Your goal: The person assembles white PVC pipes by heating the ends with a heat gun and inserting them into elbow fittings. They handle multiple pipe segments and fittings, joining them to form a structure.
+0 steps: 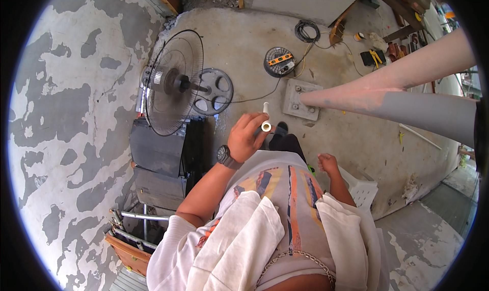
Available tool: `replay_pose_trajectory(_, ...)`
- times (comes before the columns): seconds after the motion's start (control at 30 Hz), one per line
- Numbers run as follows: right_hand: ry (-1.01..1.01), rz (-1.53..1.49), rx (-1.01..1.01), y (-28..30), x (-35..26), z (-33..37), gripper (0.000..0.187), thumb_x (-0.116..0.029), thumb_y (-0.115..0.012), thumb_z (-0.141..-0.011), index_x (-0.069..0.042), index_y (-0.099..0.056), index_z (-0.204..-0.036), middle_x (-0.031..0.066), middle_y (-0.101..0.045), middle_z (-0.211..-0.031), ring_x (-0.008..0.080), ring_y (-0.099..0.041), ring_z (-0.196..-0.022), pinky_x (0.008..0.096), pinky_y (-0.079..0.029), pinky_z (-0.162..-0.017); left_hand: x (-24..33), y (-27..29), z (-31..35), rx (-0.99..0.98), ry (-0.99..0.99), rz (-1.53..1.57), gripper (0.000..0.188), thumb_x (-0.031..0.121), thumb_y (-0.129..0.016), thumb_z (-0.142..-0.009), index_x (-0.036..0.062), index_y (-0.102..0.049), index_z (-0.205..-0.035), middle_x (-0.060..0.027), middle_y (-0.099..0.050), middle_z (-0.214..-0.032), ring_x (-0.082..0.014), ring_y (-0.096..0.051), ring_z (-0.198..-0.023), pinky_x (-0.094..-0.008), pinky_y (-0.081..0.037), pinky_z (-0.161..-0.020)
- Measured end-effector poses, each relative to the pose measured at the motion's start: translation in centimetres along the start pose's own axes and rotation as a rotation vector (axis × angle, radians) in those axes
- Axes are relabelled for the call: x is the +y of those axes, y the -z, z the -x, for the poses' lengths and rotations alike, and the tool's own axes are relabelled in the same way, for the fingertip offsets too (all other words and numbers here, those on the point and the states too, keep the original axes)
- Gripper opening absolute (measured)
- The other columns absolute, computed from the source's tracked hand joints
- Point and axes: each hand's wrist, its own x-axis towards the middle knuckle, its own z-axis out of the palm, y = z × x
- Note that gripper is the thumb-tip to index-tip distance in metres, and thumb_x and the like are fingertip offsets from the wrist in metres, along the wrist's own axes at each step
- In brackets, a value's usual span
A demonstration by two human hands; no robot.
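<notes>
My left hand (246, 138), with a black watch (227, 157) on its wrist, is raised in front of my body. Its fingers are closed round a white plastic pipe fitting (266, 126); one open round end faces me, and a narrow white part shows beyond the fingers. Lower and to the right, my right hand (328, 163) is held near my side, apart from the fitting. Its fingers are curled in, and whatever they may hold is hidden.
A standing fan (175, 82) with a round base is at the left, beside stacked dark panels (158, 143). A thick post (367, 100) bolted to a base plate (295, 110) rises at the right. A cable reel (279, 62) carrying an orange level, and coiled cable (307, 31), lie ahead.
</notes>
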Motion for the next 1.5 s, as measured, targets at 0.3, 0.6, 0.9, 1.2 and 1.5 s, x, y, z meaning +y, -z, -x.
replay_pose_trajectory(0.3,0.003,-0.024,-0.006,-0.1,-0.5,-0.4,0.029,-0.032,-0.073,-0.096,-0.008,-0.074,-0.111,0.0038,-0.070,-0.086,0.0143,-0.065,-0.068,0.0312,-0.054,-0.058,0.6,0.2,-0.8,0.001,-0.007,-0.009,0.040,0.010,-0.086,-0.081,0.0068,-0.069,-0.117,-0.0113,-0.071,-0.109,-0.0322,-0.069,-0.093,-0.0405,-0.056,-0.077)
replay_pose_trajectory(0.6,0.073,0.020,0.013,0.0,0.1,-1.6,0.033,-0.032,-0.077,-0.094,0.000,-0.077,-0.101,0.0078,-0.071,-0.076,0.0173,-0.065,-0.060,0.0343,-0.053,-0.055,6.6,4.2,-3.5,-0.043,-0.195,-0.002,0.050,0.014,-0.091,-0.074,0.0040,-0.070,-0.118,-0.0145,-0.070,-0.106,-0.0315,-0.070,-0.088,-0.0391,-0.056,-0.071)
replay_pose_trajectory(0.9,0.103,0.030,0.033,0.4,0.4,-2.3,0.029,-0.031,-0.077,-0.093,-0.002,-0.076,-0.099,0.0076,-0.071,-0.075,0.0160,-0.065,-0.060,0.0328,-0.053,-0.054,14.0,8.0,-7.1,0.023,-0.593,0.191,0.036,0.013,-0.085,-0.079,0.0029,-0.075,-0.111,-0.0097,-0.071,-0.104,-0.0244,-0.071,-0.091,-0.0306,-0.060,-0.072)
replay_pose_trajectory(1.2,0.073,-0.053,0.000,-0.6,-0.1,-2.1,0.026,-0.029,-0.076,-0.094,-0.004,-0.074,-0.100,0.0051,-0.070,-0.079,0.0146,-0.064,-0.062,0.0300,-0.052,-0.052,14.7,8.0,-7.6,0.000,-0.634,0.220,0.037,0.015,-0.087,-0.080,0.0031,-0.074,-0.113,-0.0100,-0.071,-0.104,-0.0245,-0.071,-0.092,-0.0306,-0.059,-0.073)
replay_pose_trajectory(1.5,0.175,0.135,0.043,0.5,4.2,-5.1,0.030,-0.029,-0.078,-0.091,0.000,-0.077,-0.101,0.0094,-0.072,-0.077,0.0176,-0.066,-0.060,0.0329,-0.052,-0.054,13.1,6.9,-7.8,0.038,-0.484,0.116,0.048,0.017,-0.092,-0.073,0.0011,-0.072,-0.113,-0.0114,-0.070,-0.102,-0.0271,-0.072,-0.085,-0.0331,-0.059,-0.070)
